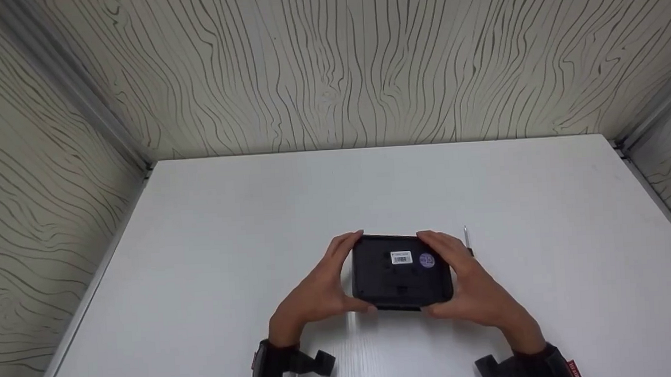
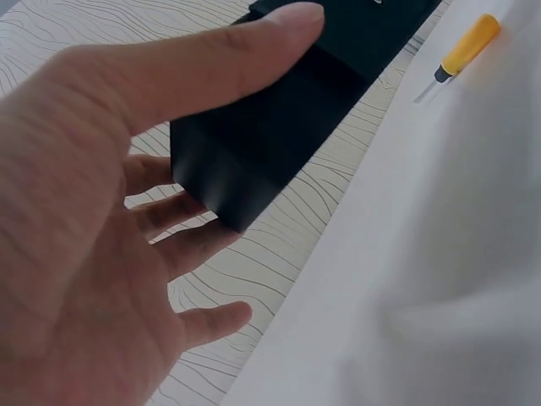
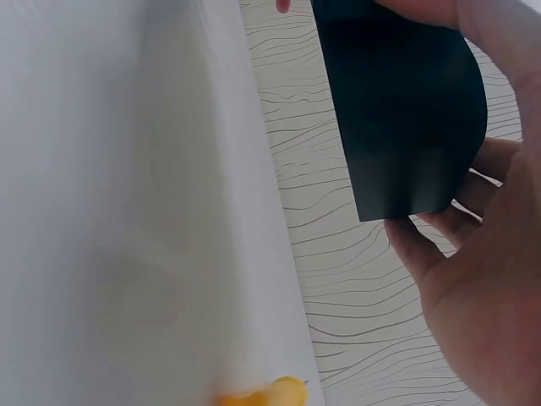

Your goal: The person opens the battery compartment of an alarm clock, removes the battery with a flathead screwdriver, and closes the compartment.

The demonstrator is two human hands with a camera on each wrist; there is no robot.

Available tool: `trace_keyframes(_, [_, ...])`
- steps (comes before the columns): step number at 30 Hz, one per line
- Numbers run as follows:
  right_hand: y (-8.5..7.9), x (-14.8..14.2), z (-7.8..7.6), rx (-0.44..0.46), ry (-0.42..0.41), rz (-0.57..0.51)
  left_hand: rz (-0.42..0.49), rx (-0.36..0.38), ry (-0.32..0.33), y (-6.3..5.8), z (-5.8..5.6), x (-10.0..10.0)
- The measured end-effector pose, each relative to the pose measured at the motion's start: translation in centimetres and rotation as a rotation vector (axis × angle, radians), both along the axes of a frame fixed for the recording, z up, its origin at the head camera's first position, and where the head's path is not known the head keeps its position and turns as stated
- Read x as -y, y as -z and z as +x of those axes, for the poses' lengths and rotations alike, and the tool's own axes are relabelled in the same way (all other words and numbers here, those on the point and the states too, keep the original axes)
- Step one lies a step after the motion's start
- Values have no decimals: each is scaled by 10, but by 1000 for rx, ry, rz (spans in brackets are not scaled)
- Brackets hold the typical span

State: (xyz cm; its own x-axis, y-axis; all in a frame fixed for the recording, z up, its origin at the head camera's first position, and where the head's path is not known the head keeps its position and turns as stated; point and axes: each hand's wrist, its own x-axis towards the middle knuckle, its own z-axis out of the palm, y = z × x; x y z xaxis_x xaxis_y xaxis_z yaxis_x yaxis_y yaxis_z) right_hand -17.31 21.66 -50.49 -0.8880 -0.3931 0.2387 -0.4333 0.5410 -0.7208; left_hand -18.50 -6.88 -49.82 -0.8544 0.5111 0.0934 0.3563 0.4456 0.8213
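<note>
Black box: just right of center in the lower half of the head frame, held between both hands; one broad face shows, with darker raised rims along the edges.
White label: a small rectangle with a barcode, on the upper middle of that face; its print is too small to read.
Purple sticker: round, just right of the white label.
Left hand (image 1: 321, 290): holds the box (image 1: 401, 285) by its left end, fingers at the upper left corner, thumb at the lower edge; in the left wrist view the little finger stands apart from it.
Right hand (image 1: 473, 287): holds the right end, fingers at the upper right corner, thumb at the lower edge.
Screwdriver (image 2: 471, 46): yellow handle, upper right of the left wrist frame; in the head frame its metal shaft shows just beside the right hand, the handle hidden.
Surface (image 1: 228, 217): white, across the lower part of the head frame.
Walls (image 1: 329, 68): pale, with dark wood-grain lines, along the top and both sides.
</note>
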Motion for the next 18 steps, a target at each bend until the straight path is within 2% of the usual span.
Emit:
trace_keyframes(10, [5, 2, -1, -9, 0, 27, -40, 0, -4, 7, -3, 0])
trace_keyframes(18, [9, 3, -3, 10, 2, 34, -38, 16, -5, 11, -3, 0])
